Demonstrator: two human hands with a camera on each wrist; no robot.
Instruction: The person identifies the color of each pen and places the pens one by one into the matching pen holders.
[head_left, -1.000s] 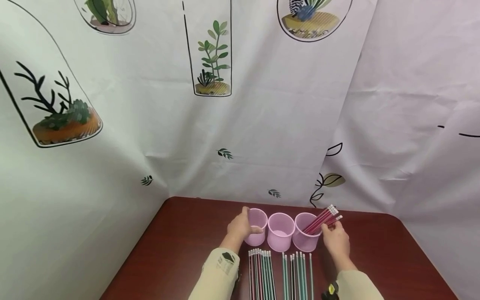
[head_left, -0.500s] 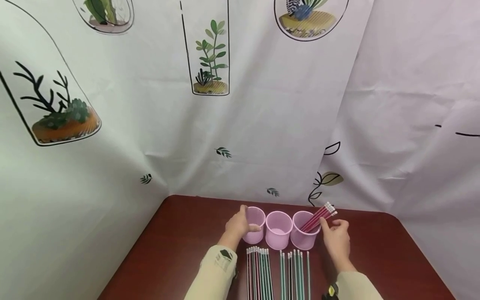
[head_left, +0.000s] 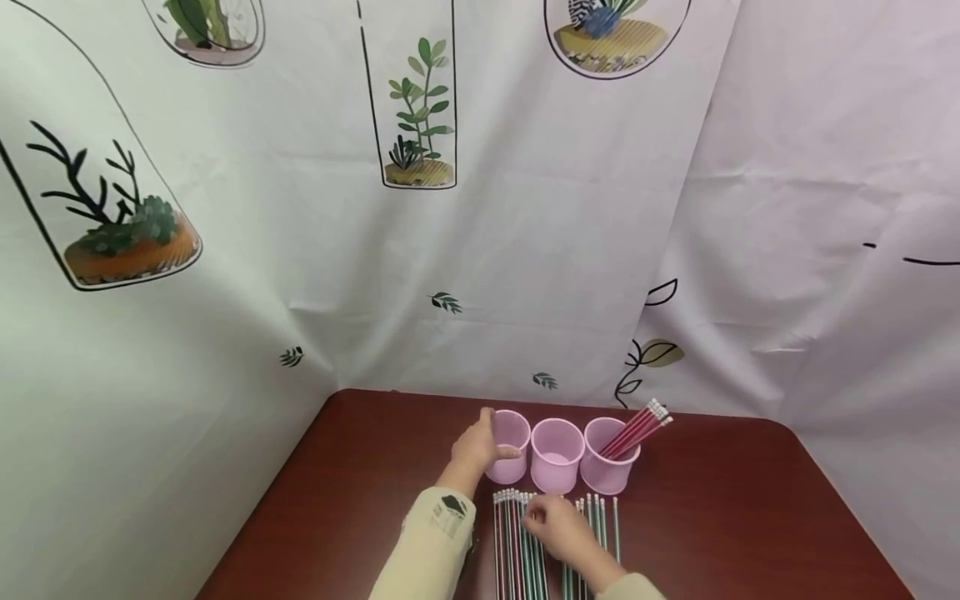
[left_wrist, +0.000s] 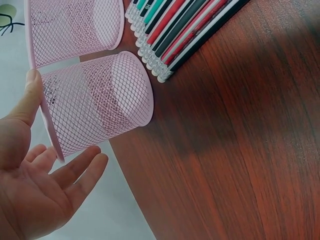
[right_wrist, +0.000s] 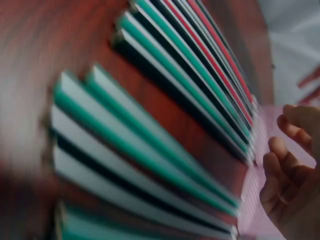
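Three pink mesh pencil cups stand in a row. My left hand (head_left: 474,450) holds the left cup (head_left: 506,472); in the left wrist view the thumb is on the rim of this cup (left_wrist: 95,105) and the fingers (left_wrist: 86,176) spread along its other side. The middle cup (head_left: 555,479) has nothing in it. Red pencils (head_left: 636,432) lean in the right cup (head_left: 606,477). My right hand (head_left: 566,529), holding nothing, is over the tops of the pencils lying in front, its fingers loosely bent in the right wrist view. A left group of pencils (head_left: 517,542) mixes red, black and green.
A second group of mostly green pencils (head_left: 604,521) lies to the right, partly hidden by the right forearm. All stand or lie on a dark red-brown wooden table (head_left: 360,467). A white cloth with plant prints (head_left: 525,250) hangs behind it.
My right hand has let go of the red pencils, which now lean in the right cup, and has moved left and nearer over the lying pencils. The left hand has stayed at its cup.
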